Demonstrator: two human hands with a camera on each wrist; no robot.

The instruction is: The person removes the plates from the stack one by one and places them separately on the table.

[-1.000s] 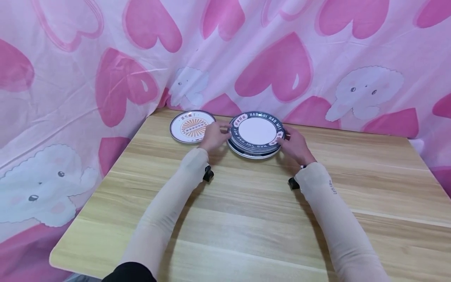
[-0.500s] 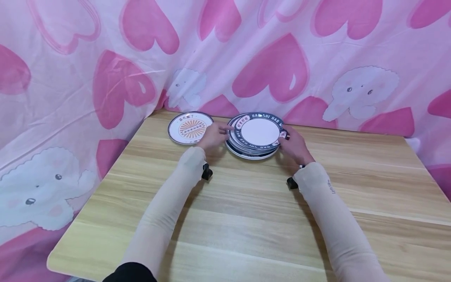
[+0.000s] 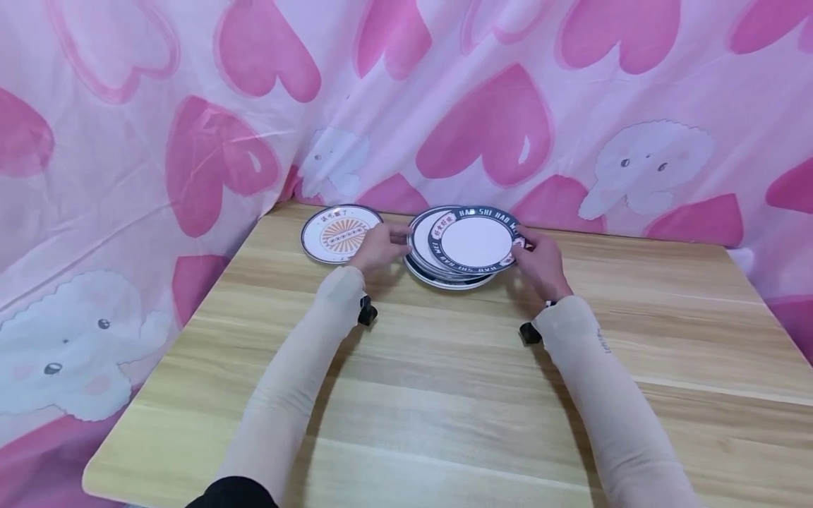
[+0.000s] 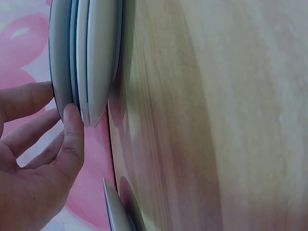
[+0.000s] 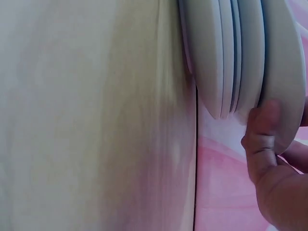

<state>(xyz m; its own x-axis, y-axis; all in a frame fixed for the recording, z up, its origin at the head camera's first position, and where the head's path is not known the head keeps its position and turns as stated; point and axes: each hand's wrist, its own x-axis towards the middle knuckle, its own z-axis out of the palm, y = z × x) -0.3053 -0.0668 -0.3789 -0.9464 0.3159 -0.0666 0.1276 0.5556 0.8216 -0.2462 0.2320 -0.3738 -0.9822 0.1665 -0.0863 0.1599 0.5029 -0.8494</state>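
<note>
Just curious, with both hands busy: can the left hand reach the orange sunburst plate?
Probably yes: nothing visible lies on the sunburst plate, close beside the left hand, though that hand grips the plate stack.

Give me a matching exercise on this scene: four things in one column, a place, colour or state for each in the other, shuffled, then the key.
1. top plate
2. sunburst plate
3. table
4. curtain

A. pink, with hearts
B. left of the stack
C. pinched by the right hand
D. wood-grained

Pairs: 1-C, 2-B, 3-D, 4-A
</note>
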